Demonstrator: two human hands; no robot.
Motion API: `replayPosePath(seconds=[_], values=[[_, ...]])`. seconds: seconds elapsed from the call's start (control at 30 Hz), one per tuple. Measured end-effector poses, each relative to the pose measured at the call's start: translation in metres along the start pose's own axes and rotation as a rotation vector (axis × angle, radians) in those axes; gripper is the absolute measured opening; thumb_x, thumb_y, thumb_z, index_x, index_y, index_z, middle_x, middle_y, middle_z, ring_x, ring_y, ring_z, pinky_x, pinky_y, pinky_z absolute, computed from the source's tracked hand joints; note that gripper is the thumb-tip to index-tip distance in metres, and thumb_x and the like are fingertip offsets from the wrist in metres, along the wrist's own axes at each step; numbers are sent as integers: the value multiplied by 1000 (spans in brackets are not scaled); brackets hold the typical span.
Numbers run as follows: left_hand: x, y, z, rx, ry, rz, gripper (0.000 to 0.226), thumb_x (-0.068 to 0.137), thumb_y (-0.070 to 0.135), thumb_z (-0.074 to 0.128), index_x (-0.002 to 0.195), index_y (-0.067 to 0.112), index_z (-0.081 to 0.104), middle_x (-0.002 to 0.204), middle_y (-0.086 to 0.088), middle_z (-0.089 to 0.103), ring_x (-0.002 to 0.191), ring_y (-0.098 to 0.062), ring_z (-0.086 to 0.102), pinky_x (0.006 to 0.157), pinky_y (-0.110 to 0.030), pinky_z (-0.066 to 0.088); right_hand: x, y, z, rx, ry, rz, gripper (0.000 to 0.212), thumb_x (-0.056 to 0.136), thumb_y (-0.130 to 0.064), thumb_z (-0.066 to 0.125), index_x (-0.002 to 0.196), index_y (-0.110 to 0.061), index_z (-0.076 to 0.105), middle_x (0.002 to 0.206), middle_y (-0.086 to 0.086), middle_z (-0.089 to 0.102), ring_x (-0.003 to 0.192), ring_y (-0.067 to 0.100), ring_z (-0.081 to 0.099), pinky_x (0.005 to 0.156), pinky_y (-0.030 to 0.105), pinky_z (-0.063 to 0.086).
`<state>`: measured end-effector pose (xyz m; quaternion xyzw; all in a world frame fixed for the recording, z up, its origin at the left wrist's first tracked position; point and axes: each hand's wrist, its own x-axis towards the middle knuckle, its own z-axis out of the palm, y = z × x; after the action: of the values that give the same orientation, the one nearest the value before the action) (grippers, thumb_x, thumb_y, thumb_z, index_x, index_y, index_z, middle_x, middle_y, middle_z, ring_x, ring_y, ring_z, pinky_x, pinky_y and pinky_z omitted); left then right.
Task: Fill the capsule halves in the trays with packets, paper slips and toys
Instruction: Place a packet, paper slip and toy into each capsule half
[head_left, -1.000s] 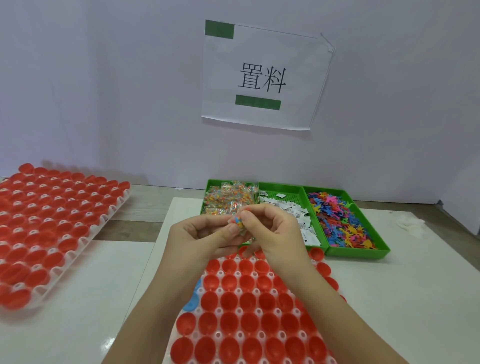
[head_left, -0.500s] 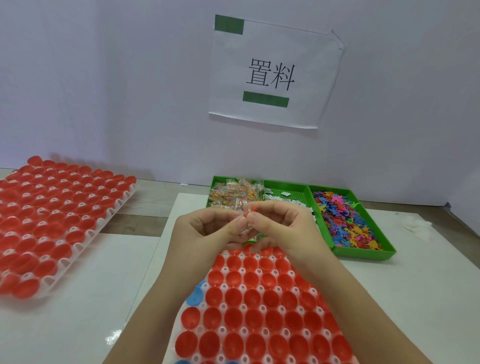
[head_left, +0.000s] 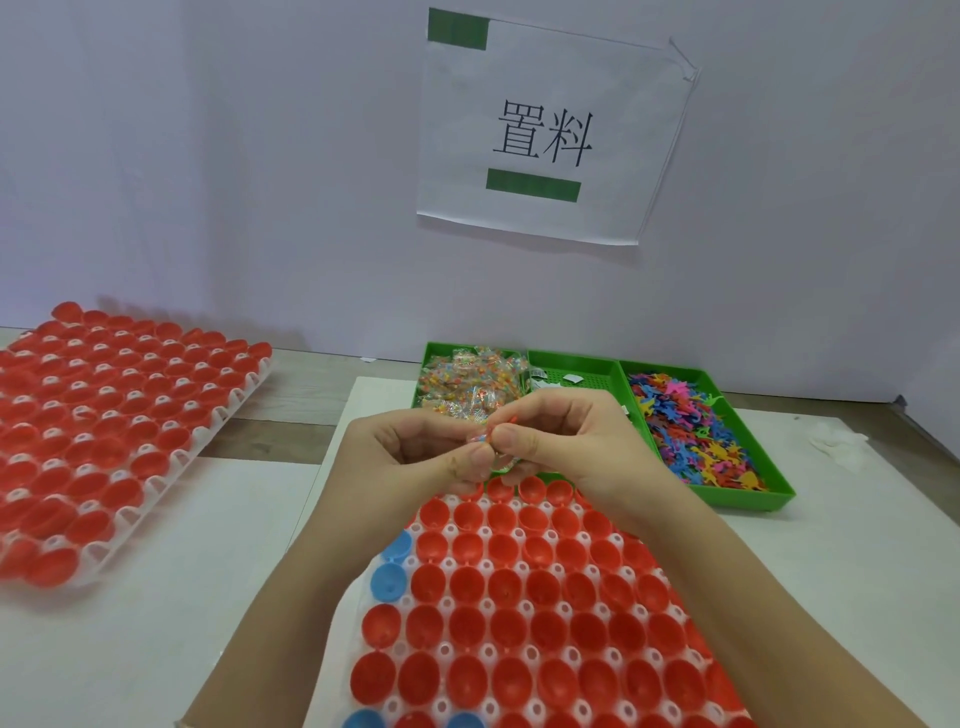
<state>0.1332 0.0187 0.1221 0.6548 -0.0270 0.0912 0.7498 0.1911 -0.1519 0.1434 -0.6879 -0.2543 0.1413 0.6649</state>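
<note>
My left hand (head_left: 415, 452) and my right hand (head_left: 566, 441) meet above the far edge of the near tray (head_left: 447, 649) of open red capsule halves. Both pinch a small clear packet (head_left: 488, 447) with coloured bits inside; most of it is hidden by my fingers. Behind the hands stand three green bins: packets (head_left: 467, 379), white paper slips (head_left: 571, 376) and coloured toys (head_left: 696, 431). A few blue halves (head_left: 387, 582) sit along the near tray's left side.
A second white tray (head_left: 171, 457) full of red capsule halves lies at the left. A paper sign (head_left: 550, 124) hangs on the wall. A crumpled white tissue (head_left: 836, 441) lies at the far right on the white mat.
My hands stay together on the packet, with the fingers shifting slightly. The camera has dipped, so more of the near tray shows.
</note>
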Motion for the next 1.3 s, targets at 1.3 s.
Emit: replayPosePath(seconds=[1.3], values=[[-3,2,12,-320,156,21,20,63,27,77,82,22,80,80,-9,75,73,-19,73,63,-22,57,-9,-11,14,89,379,-246,16,75,-28,67,86,-17,72,74,-2,71,61,12,62,50,23,50]])
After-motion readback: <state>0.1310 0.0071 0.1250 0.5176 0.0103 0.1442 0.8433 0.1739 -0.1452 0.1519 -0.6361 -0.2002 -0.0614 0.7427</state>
